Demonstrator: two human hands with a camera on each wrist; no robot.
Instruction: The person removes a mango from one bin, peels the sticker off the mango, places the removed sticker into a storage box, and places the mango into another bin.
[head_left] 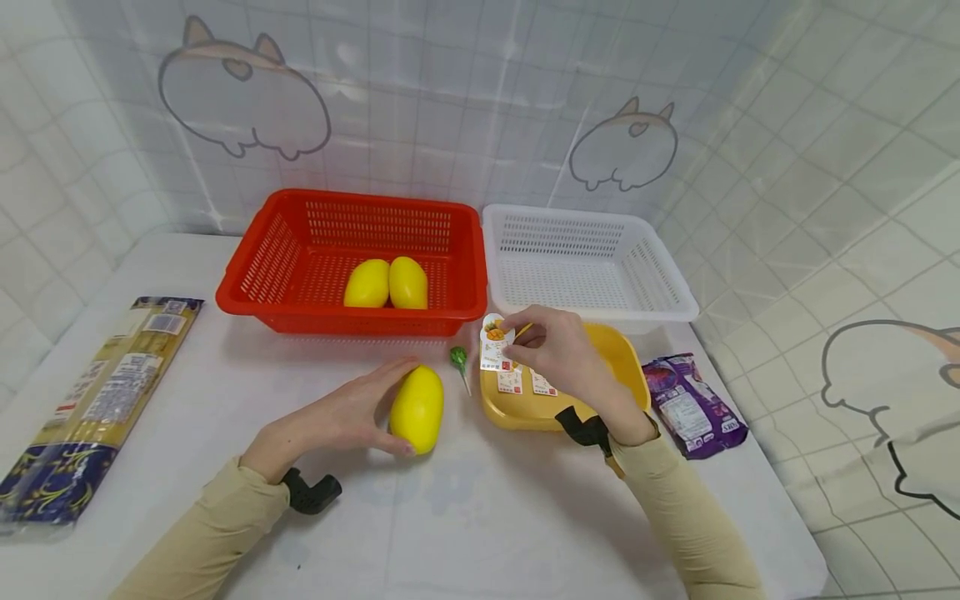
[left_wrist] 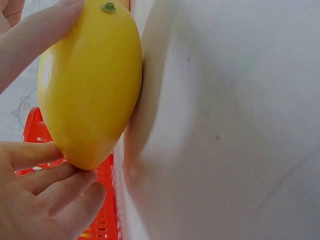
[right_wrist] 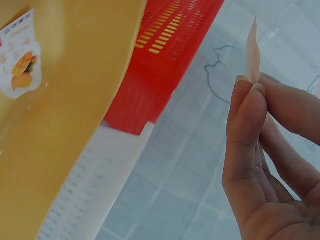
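A glossy yellow mango point(head_left: 418, 410) with a green stem point(left_wrist: 108, 7) is on the white table at the middle. My left hand point(head_left: 351, 410) holds it lengthwise, thumb near the stem end and fingertips at the pointed end. Over the left rim of a yellow basin point(head_left: 525, 420), my right hand point(head_left: 564, 354) pinches a small white label point(head_left: 492, 357) printed with a mango picture. Seen edge-on in the right wrist view, the label point(right_wrist: 253, 52) stands up between thumb and fingers. More such labels point(head_left: 510, 382) lie inside the basin.
Behind, a red basket point(head_left: 360, 322) contains two more yellow mangoes point(head_left: 408, 283). Beside it is a white basket point(head_left: 600, 314). A small green-headed stick point(head_left: 459, 358) lies between mango and basin. A purple packet point(head_left: 693, 408) is at right, a long printed package point(head_left: 105, 400) at left.
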